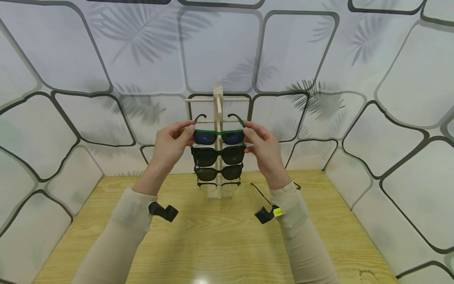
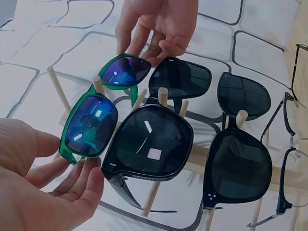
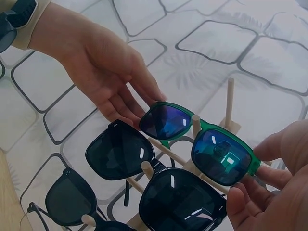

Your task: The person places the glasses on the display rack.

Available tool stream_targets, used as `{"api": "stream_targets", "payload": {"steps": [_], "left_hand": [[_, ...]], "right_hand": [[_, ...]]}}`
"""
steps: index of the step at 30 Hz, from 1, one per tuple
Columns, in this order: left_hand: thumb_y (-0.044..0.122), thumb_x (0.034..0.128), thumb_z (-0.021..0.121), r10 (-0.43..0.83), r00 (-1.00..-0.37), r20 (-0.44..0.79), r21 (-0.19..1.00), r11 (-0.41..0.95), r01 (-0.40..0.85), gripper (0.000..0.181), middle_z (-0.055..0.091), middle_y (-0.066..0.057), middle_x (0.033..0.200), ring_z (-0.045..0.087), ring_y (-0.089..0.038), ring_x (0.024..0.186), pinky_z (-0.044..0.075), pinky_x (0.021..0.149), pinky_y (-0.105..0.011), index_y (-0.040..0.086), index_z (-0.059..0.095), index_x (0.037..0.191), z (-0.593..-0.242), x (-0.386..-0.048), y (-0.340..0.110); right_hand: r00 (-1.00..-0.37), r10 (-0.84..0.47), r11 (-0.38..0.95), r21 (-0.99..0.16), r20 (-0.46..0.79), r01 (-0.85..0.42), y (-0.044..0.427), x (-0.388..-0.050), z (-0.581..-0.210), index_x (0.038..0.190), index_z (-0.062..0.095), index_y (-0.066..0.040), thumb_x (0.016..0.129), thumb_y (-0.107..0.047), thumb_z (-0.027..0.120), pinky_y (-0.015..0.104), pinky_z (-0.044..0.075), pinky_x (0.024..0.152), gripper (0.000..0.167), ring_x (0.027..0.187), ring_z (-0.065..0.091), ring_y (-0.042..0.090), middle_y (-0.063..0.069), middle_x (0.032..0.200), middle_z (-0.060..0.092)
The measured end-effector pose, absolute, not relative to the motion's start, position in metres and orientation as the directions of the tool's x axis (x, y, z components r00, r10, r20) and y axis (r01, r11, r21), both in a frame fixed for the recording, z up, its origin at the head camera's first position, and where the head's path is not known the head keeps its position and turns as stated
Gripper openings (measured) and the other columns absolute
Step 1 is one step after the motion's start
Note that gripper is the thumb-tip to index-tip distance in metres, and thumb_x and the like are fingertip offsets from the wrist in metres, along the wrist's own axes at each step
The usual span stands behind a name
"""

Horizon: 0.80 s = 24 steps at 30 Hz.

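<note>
Sunglasses with a green frame and blue mirrored lenses (image 1: 233,137) sit at a peg of a wooden eyewear rack (image 1: 218,92), their temples pointing back toward the wall. My left hand (image 1: 171,144) pinches their left end between thumb and fingers. At the right end, my right hand (image 1: 264,148) pinches the frame near the hinge. Directly beneath hang black sunglasses with large dark lenses (image 2: 154,142), close to the fingers of both hands. In the right wrist view, a peg rises at the bridge of the green sunglasses (image 3: 224,156).
Lower on the rack hang another black pair of sunglasses (image 1: 232,172) and clear half-rim glasses (image 1: 230,186). A bare crossbar (image 1: 235,99) tops the rack. Thin dark-framed glasses (image 1: 260,191) lie on the wooden table (image 1: 213,244), partly behind my right wrist. Patterned walls (image 1: 220,51) enclose the table.
</note>
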<state>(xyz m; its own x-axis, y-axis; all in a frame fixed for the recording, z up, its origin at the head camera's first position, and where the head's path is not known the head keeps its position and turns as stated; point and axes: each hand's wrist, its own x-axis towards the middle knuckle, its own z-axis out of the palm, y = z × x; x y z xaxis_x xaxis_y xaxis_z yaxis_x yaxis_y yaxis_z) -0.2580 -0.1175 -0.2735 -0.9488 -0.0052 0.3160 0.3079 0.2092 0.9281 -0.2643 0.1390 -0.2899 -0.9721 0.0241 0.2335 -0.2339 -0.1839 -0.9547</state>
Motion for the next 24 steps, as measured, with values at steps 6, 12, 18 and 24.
{"api": "stream_targets", "payload": {"steps": [6, 12, 18, 24], "left_hand": [[0.026, 0.1081, 0.062, -0.026, -0.941, 0.338, 0.923, 0.203, 0.326, 0.039, 0.072, -0.013, 0.112, 0.071, -0.006, 0.086, 0.061, 0.085, -0.019, 0.006, 0.067, 0.142, -0.277, -0.256, -0.118], [0.024, 0.1087, 0.06, -0.054, -0.908, 0.415, 0.88, 0.276, 0.386, 0.038, 0.072, -0.026, 0.12, 0.07, 0.004, 0.087, 0.059, 0.085, -0.015, 0.005, 0.066, 0.141, -0.282, -0.246, -0.123], [0.019, 0.1067, 0.064, -0.072, -0.886, 0.457, 0.858, 0.299, 0.418, 0.029, 0.075, -0.015, 0.103, 0.067, 0.004, 0.084, 0.056, 0.081, -0.015, 0.002, 0.072, 0.13, -0.291, -0.23, -0.126], [0.014, 0.1052, 0.066, -0.072, -0.91, 0.408, 0.889, 0.257, 0.379, 0.023, 0.074, -0.002, 0.099, 0.068, -0.001, 0.087, 0.056, 0.078, -0.017, 0.001, 0.072, 0.122, -0.304, -0.206, -0.12]], "right_hand": [[-0.973, 0.039, -0.19, -0.955, 0.226, -0.229, 0.143, -0.263, -0.291, 0.146, 0.061, -0.002, 0.107, -0.017, 0.064, 0.023, 0.056, 0.065, 0.042, 0.089, 0.067, 0.014, 0.0, 0.099, 0.068], [-0.975, 0.031, -0.17, -0.96, 0.221, -0.223, 0.153, -0.261, -0.294, 0.148, 0.059, -0.002, 0.108, -0.019, 0.062, 0.023, 0.057, 0.07, 0.043, 0.093, 0.067, 0.015, -0.001, 0.108, 0.068], [-0.976, 0.056, -0.153, -0.965, 0.208, -0.215, 0.165, -0.26, -0.305, 0.141, 0.064, -0.006, 0.107, -0.021, 0.063, 0.024, 0.058, 0.072, 0.037, 0.091, 0.067, 0.013, -0.003, 0.107, 0.069], [-0.98, 0.089, -0.103, -0.977, 0.18, -0.189, 0.183, -0.258, -0.32, 0.137, 0.068, -0.008, 0.106, -0.023, 0.066, 0.023, 0.058, 0.072, 0.034, 0.091, 0.066, 0.011, -0.008, 0.103, 0.07]]}}
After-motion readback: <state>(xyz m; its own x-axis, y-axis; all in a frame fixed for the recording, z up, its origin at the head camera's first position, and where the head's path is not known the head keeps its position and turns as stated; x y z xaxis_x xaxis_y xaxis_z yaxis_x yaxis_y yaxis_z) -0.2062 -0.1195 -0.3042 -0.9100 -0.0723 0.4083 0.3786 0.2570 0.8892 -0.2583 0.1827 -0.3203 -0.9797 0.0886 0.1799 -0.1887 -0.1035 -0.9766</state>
